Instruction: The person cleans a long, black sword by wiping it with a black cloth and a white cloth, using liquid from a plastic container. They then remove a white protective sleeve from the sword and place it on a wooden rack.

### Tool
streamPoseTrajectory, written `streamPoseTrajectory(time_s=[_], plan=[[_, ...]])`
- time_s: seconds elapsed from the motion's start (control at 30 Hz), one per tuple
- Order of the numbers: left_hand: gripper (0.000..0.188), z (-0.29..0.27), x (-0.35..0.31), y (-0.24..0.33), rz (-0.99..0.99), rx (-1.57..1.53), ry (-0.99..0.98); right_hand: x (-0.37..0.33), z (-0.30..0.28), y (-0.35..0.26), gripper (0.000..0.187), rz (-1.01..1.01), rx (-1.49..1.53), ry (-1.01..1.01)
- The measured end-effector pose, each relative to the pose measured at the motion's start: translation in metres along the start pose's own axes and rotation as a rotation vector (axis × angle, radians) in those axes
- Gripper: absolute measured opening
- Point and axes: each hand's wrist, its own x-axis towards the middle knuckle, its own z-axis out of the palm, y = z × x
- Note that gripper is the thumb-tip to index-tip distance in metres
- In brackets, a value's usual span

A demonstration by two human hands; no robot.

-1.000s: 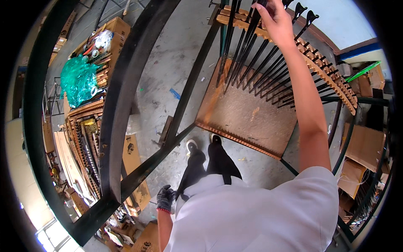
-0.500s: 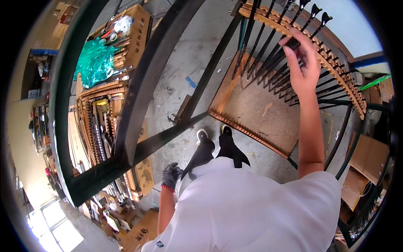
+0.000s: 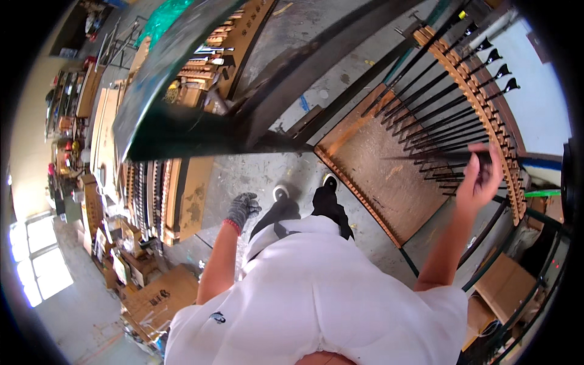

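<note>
My right hand (image 3: 479, 182) is bare and closed around the thick end of a slim black tapered rod (image 3: 447, 157). The rod's thin end points left over a brown board, and motion blurs it. Just beyond that hand curves a notched wooden rack (image 3: 468, 85), where several similar black rods rest side by side. Some rods (image 3: 502, 72) show flared tips past the rack's outer edge. My left hand (image 3: 243, 208), in a grey knitted glove with a red cuff, hangs by my hip. Its fingers are loosely bent and apart, with nothing seen in them.
A dark green metal frame (image 3: 194, 131) crosses close by on the left. The brown board (image 3: 389, 164) has a notched near edge. Wooden strips (image 3: 176, 201) and cardboard boxes (image 3: 161, 298) lie at left; another carton (image 3: 505, 280) stands at lower right. My feet are on grey floor.
My view has shifted. My right hand has moved along the curved rack toward its near end, with the black rod still in it. The left hand's fingers have straightened somewhat.
</note>
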Motion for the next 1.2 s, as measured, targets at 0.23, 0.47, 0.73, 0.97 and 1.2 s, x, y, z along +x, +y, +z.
streamPoseTrajectory(time_s=[0.23, 0.47, 0.73, 0.97, 1.2], plan=[[0.023, -0.063, 0.002, 0.003, 0.076, 0.083, -0.076, -0.03, 0.009, -0.118, 0.035, -0.173, 0.02, -0.232], [0.019, -0.268, 0.041, -0.066, 0.181, 0.195, -0.151, -0.074, 0.109, -0.271, 0.035, -0.297, 0.099, -0.53], [0.024, -0.565, -0.029, -0.312, -0.223, -0.325, 0.491, -0.089, 0.254, -0.39, 0.037, -0.325, 0.421, -0.478], [0.01, -0.584, -0.013, -0.313, -0.414, -0.57, 0.606, -0.019, 0.389, -0.407, 0.035, -0.432, 0.539, -0.218], [0.016, -0.417, 0.128, -0.031, 0.007, -0.125, 0.103, 0.086, 0.475, -0.353, 0.034, -0.385, 0.384, 0.043]])
